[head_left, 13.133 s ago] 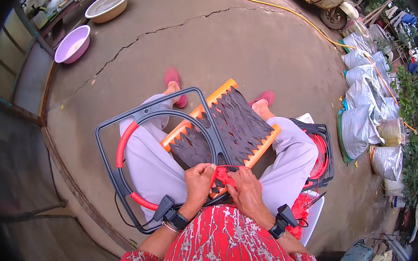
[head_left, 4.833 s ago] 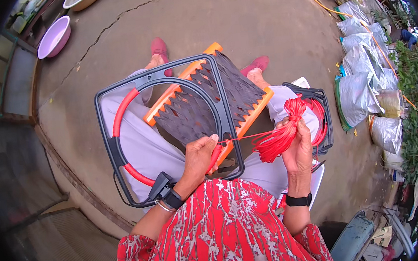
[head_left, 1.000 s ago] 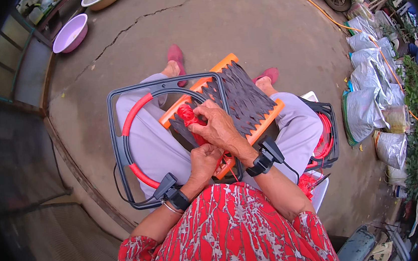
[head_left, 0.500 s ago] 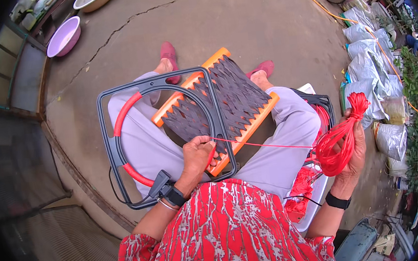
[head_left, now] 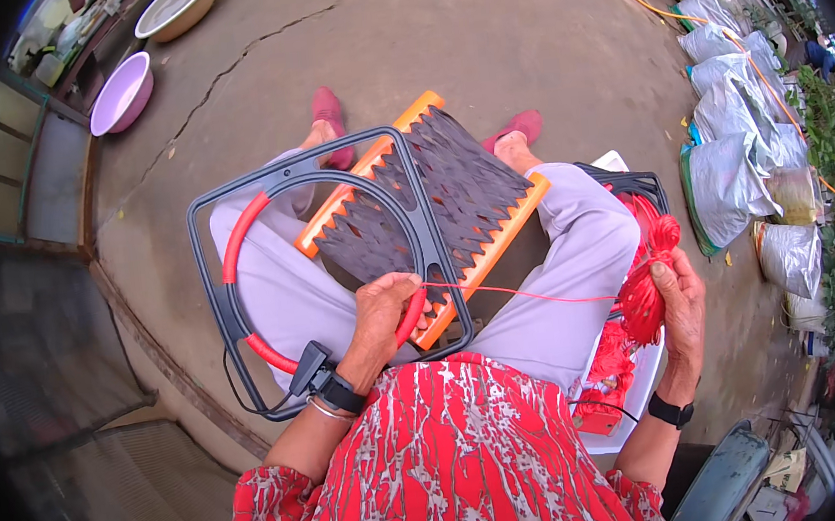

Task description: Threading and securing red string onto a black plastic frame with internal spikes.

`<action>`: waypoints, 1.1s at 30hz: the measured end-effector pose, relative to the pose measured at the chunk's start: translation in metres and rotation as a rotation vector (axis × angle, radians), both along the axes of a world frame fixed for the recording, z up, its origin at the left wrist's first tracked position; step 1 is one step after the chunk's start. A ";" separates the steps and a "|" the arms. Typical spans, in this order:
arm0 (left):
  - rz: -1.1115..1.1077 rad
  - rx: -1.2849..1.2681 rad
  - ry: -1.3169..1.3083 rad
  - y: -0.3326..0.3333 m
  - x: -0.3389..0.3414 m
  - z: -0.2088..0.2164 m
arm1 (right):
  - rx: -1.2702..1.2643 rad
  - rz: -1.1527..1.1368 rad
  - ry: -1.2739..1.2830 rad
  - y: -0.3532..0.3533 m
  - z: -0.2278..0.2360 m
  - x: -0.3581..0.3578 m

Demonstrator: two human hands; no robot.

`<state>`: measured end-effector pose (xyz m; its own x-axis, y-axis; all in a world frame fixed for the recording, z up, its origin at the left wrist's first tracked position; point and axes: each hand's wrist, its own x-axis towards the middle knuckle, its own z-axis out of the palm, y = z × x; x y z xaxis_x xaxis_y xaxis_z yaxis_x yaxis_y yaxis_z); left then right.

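Left hand (head_left: 383,314) has its grip pinched shut on the red cord (head_left: 531,295) right at the near edge of the orange frame (head_left: 423,215), fingers curled over the grey square frame (head_left: 328,269) that lies across the lap. Right hand (head_left: 680,295) is out wide to the right of the orange frame, its grip closed around a fat bundle of red cord (head_left: 645,274), thumb and fingers wrapped over the hank. One taut strand runs straight from the bundle back to the left hand. On the orange frame sits a dark woven mesh (head_left: 432,199), stretched between its toothed rails, and a red-sleeved ring (head_left: 257,266) arcs inside the grey frame to the orange frame's left. Both knees prop the orange frame up, pink shoes (head_left: 328,118) showing beyond its far end on the cracked concrete floor (head_left: 477,44). Far off to the upper left of the orange frame sits a purple basin (head_left: 120,93); to its right, a row of grey sacks (head_left: 729,150).
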<state>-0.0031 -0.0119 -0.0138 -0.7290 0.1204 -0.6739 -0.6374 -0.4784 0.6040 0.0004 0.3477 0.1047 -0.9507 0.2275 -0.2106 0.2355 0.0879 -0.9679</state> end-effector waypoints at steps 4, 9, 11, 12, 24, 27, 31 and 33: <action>-0.001 -0.048 0.063 0.000 0.002 -0.006 | 0.030 0.321 -0.234 -0.092 0.003 -0.004; 0.003 -0.127 0.092 0.006 0.000 0.000 | 0.442 0.689 -0.138 -0.145 -0.015 -0.001; 0.019 -0.162 0.107 0.009 0.001 0.002 | 0.617 0.761 0.046 -0.154 -0.020 0.001; 0.015 -0.184 0.119 0.010 0.001 0.005 | 0.623 0.770 0.045 -0.159 -0.022 0.002; 0.057 -0.675 0.433 0.022 0.007 -0.006 | 0.972 0.655 0.300 -0.208 -0.058 -0.009; 0.028 -0.683 0.422 0.022 0.012 -0.015 | 0.978 0.627 0.329 -0.189 -0.059 0.004; 0.026 -0.607 0.396 0.024 0.012 -0.008 | 0.963 0.655 0.275 -0.191 -0.068 0.002; -0.013 -0.596 0.416 0.025 0.012 -0.006 | 0.988 0.649 0.337 -0.201 -0.072 -0.005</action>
